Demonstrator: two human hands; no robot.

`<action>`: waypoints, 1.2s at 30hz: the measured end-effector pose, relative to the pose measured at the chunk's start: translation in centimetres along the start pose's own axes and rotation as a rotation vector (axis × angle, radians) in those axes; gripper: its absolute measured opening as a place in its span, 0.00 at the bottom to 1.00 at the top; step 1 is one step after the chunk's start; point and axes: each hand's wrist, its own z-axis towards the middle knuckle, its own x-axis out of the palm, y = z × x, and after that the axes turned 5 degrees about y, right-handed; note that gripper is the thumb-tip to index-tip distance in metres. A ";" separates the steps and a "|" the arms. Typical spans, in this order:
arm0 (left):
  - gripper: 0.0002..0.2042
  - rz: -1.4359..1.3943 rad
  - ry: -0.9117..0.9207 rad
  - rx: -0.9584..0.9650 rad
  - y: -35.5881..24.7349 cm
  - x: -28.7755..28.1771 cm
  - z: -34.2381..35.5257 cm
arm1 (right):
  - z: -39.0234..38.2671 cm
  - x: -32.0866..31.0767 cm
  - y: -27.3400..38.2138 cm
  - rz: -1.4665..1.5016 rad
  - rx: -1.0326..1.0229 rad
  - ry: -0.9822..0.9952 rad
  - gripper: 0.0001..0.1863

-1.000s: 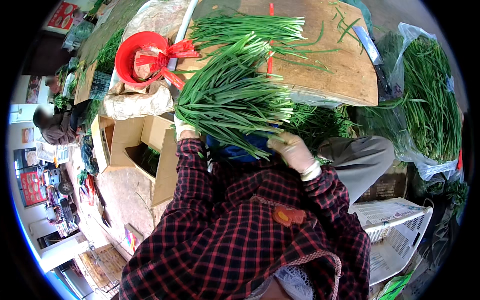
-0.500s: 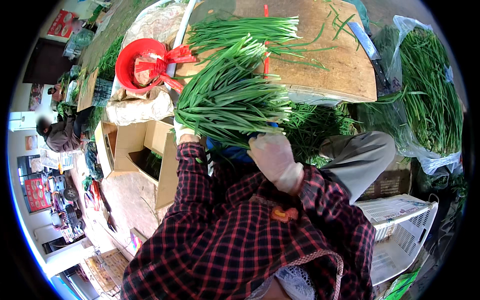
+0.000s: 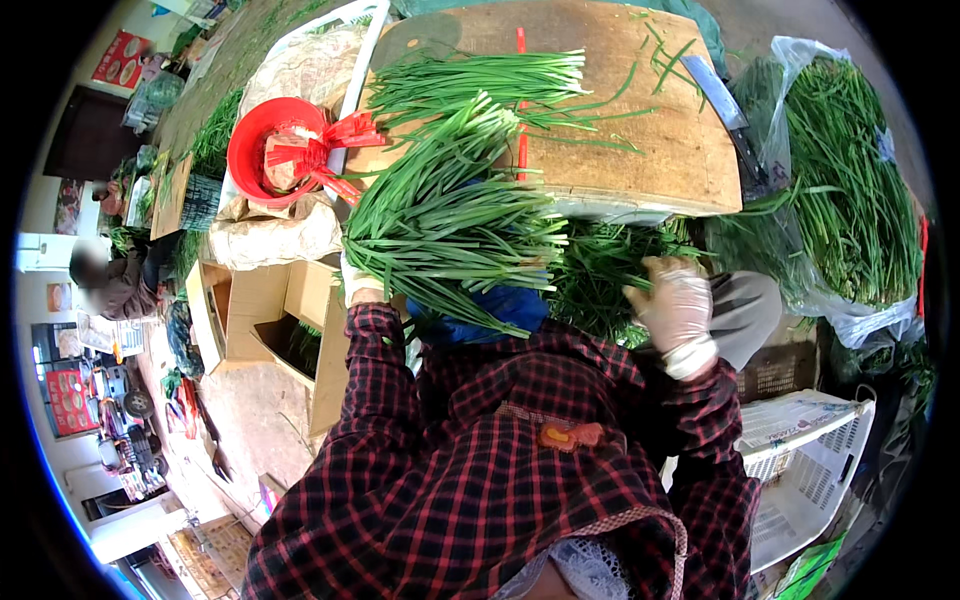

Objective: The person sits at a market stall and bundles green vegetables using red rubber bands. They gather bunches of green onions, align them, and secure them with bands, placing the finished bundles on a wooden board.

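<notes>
A big bunch of garlic chives [image 3: 455, 225] spreads over my lap, leaf tips to the left and pale stem ends to the right. At its left end my left hand [image 3: 360, 281], in a pale glove, grips the leaves; its fingers are largely hidden beneath them. My right hand [image 3: 676, 315], in a thin whitish glove, hovers off to the right by loose greens [image 3: 605, 275], thumb apart from the bent fingers and nothing visible in it. On the wooden board [image 3: 640, 150] lies a smaller row of chives [image 3: 480, 80]. Blue material [image 3: 480, 312] shows under the bunch.
A knife [image 3: 722, 100] rests at the board's right edge. Left of the board stands a red bowl [image 3: 240, 150] with red ties [image 3: 325, 150]. A cardboard box [image 3: 255, 310], a white crate [image 3: 800, 500] and bagged chives [image 3: 845, 180] surround me. Another person [image 3: 125, 280] sits far left.
My right hand has left the stem ends of the bunch and moved right to the loose greens. My left hand stays at the leaf end; a few stems now hang lower.
</notes>
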 end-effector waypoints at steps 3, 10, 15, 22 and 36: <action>0.23 0.100 0.038 0.002 -3.0 2.1 -0.4 | 1.8 2.4 5.8 0.693 -0.068 0.197 0.22; 0.21 -1.066 -0.236 -0.193 -6.7 2.7 0.1 | 3.8 3.4 11.4 1.891 0.222 0.349 0.09; 0.23 -1.042 -0.281 -0.277 -11.3 4.3 -1.1 | 0.0 -0.2 7.4 2.132 -0.153 0.406 0.07; 0.24 -0.951 -0.264 -0.281 -9.5 3.9 0.3 | -0.3 -1.6 1.8 0.251 0.244 -0.076 0.16; 0.22 -0.840 -0.198 -0.181 -12.2 3.6 -0.2 | 3.6 4.1 10.9 1.519 0.187 0.332 0.16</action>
